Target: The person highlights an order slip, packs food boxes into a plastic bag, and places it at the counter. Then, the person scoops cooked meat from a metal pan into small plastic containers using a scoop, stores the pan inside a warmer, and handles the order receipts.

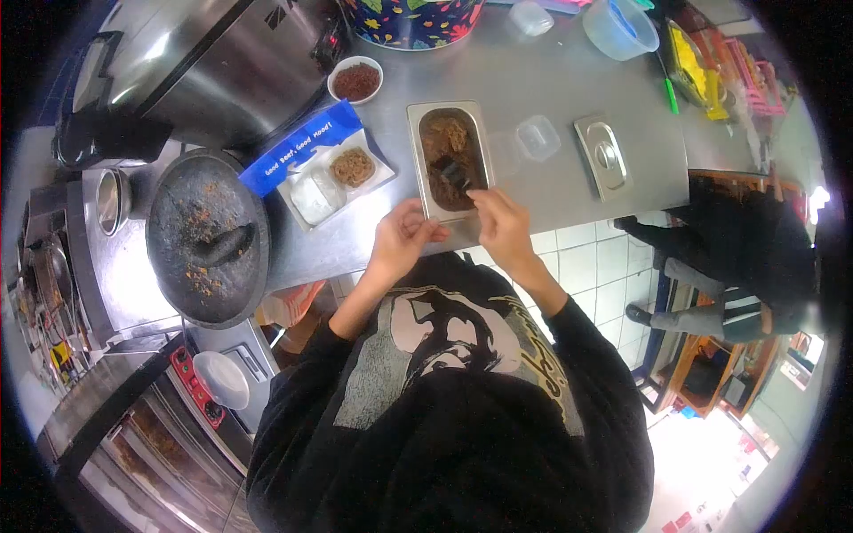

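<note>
A rectangular steel food pan (414,142) stands near the counter's front edge, holding dark brown saucy food (437,139). A dark utensil (451,172), like a spoon or scoop, lies down in that food. My right hand (505,229) is closed on its handle end at the pan's near right corner. At the near left corner, my left hand (402,238) has its fingers curled against the rim. Left of the pan sits an open takeaway box (380,178) with a blue lid (300,148), containing a wrapped white portion (317,195) and a round of shredded brown food (352,167).
A large stone mortar (178,240) with a pestle (222,247) stands left, below a big steel cooker (240,71). Behind the box is a bowl of reddish-brown bits (357,82). A clear tub (538,139) and steel lid (602,155) lie right. Another person (737,258) is at far right.
</note>
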### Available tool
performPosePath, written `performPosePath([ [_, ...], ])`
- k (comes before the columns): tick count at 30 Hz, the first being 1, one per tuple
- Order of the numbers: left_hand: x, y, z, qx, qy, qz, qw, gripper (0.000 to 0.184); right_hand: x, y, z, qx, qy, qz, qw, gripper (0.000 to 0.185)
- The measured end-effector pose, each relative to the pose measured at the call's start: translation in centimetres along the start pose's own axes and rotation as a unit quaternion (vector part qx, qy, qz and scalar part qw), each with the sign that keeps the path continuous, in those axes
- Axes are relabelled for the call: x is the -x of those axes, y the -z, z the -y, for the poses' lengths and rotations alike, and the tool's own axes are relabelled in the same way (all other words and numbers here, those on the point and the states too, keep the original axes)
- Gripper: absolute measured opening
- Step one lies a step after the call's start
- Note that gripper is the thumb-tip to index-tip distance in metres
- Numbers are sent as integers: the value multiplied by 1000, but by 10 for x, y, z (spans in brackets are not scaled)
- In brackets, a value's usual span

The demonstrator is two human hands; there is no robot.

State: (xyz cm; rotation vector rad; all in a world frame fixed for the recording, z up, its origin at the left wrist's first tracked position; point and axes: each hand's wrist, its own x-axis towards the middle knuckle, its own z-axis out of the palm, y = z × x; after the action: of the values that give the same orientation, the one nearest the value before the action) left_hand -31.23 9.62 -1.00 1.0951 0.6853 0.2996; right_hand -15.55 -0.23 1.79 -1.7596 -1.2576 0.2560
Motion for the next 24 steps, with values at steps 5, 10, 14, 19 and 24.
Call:
performPosePath([
  [5,-2,-3,0,0,-2,4,1000,23,0,9,14,-58,-109,13,992,16],
  [10,-1,-10,2,-25,16,9,1000,21,6,-2,4,-105,-156,18,982,11],
  [14,-3,-10,1,-29,-6,11,1000,20,1,9,9,-208,-252,9,945,12],
  [19,-2,-9,1,-23,-3,23,999,20,9,8,13,-205,-214,9,955,14],
  [24,-1,-7,0,-41,3,14,999,20,10,16,1,-238,-301,-23,923,15],
])
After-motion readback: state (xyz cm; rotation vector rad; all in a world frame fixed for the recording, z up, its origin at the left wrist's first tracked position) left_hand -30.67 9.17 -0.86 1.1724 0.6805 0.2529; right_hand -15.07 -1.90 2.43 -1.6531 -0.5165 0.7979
